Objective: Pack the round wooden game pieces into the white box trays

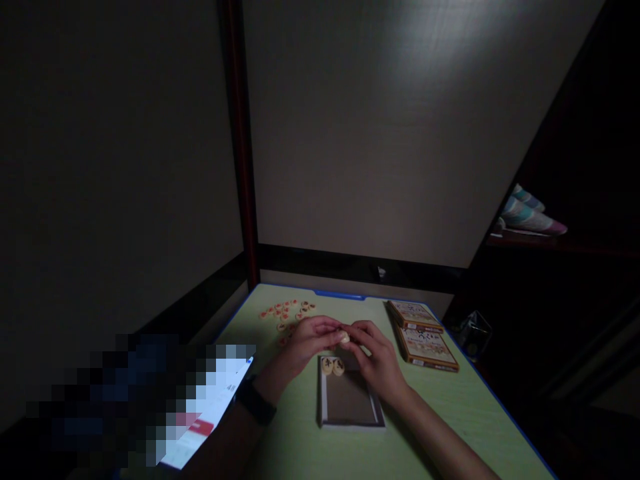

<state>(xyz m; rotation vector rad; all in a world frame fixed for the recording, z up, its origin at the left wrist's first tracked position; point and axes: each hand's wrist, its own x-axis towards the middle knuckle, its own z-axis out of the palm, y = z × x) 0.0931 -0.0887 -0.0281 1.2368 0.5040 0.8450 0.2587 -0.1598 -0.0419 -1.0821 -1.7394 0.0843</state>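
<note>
Our left hand (311,339) and right hand (374,350) pinch a cream disc (345,337); a brown rectangular box (347,400) stretches lengthwise toward us.

Place: probably a home, dimly lit | on the table (450,400): printed boxes (428,348), round game pieces (285,317) | behind the table: pale wall panel (360,133) | right of the table: shelf (525,241) with patterned bundle (530,219)

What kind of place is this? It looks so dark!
Maybe a dim corner of a room, perhaps at home: a small green table stands close to plain walls, and round game pieces and flat boxes lie on it.
</note>
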